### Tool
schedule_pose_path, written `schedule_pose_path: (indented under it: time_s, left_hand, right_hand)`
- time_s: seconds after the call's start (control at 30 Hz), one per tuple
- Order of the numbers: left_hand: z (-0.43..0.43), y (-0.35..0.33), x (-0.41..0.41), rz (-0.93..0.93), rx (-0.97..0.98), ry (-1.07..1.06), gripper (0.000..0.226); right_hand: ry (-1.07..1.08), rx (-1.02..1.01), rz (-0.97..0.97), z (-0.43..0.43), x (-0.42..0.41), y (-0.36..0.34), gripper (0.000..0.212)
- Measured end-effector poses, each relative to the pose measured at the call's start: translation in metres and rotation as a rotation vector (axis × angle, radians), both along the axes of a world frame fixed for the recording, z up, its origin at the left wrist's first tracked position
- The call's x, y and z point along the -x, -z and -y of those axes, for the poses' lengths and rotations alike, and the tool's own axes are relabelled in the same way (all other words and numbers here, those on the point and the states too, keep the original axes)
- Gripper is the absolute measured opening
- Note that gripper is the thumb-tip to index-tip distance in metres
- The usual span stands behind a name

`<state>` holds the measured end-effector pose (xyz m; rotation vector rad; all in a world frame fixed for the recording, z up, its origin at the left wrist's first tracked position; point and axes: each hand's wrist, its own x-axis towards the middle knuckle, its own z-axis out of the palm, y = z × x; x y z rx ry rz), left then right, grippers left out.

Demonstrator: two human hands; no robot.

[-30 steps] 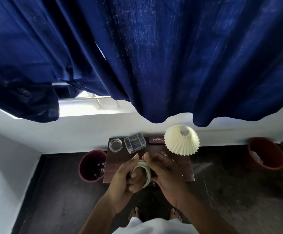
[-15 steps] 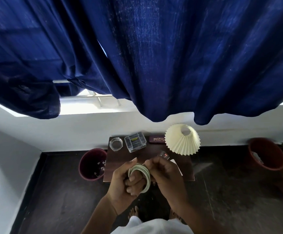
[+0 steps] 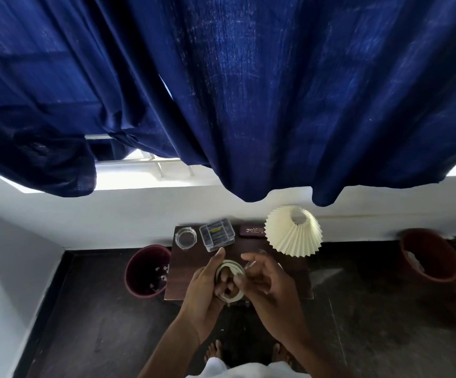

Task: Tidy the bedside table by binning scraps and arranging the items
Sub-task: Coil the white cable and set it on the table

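Note:
A coil of white cable (image 3: 229,281) is looped round the fingers of my left hand (image 3: 206,287), above the front of the small dark bedside table (image 3: 181,282). My right hand (image 3: 271,286) is against the coil's right side, thumb on the loops and forefinger stretched out over it. A blurred, pale bit shows at its fingertips. At the back of the table stand a glass dish (image 3: 185,237), a clear plastic box (image 3: 217,235), a maroon spectacle case (image 3: 251,230) and a lamp with a pleated cream shade (image 3: 293,233).
A maroon bin (image 3: 146,271) with scraps in it stands on the dark floor left of the table. A reddish pot (image 3: 429,257) is at the right by the white wall. A blue curtain (image 3: 248,105) hangs overhead. My bare feet show below.
The coil has turned so its opening faces up more. My right hand's fingers have spread and shifted along the coil's right side. Both hands stay over the table's front.

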<state>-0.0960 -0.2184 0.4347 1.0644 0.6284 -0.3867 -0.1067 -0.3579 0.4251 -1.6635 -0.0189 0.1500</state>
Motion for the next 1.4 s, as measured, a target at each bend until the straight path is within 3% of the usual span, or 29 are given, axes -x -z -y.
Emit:
schedule_pose_path:
  time_s: [0.23,0.4,0.67,0.73,0.87,1.0,1.23,1.4]
  left_hand:
    - [0.001,0.009,0.001,0.064,0.045,-0.022,0.045]
    - [0.004,0.007,0.001,0.138,-0.039,-0.003,0.052]
    - [0.004,0.006,-0.003,0.095,-0.041,0.062,0.045]
    - [0.005,0.007,-0.002,0.082,-0.051,0.054,0.045]
    - [0.009,0.011,-0.001,0.037,-0.077,0.023,0.053]
    - [0.009,0.014,-0.001,-0.022,-0.090,-0.026,0.057]
    - [0.002,0.020,0.003,-0.099,-0.034,-0.028,0.067]
    - [0.003,0.027,0.006,-0.067,-0.037,-0.064,0.055]
  right_hand:
    - [-0.029,-0.175,-0.171,0.002,-0.003,0.002,0.033]
    - [-0.045,-0.255,-0.278,0.006,-0.004,0.007,0.036]
    - [-0.097,-0.375,-0.394,0.007,-0.006,0.012,0.037]
    - [-0.098,-0.324,-0.371,0.007,-0.008,0.013,0.035]
    - [-0.088,0.000,-0.137,0.009,-0.011,0.016,0.029]
    - [-0.100,0.113,-0.068,0.011,-0.009,0.018,0.028]
    - [-0.127,0.169,-0.023,0.010,-0.003,0.019,0.036]
    - [-0.092,0.179,-0.009,0.008,0.000,0.023,0.035]
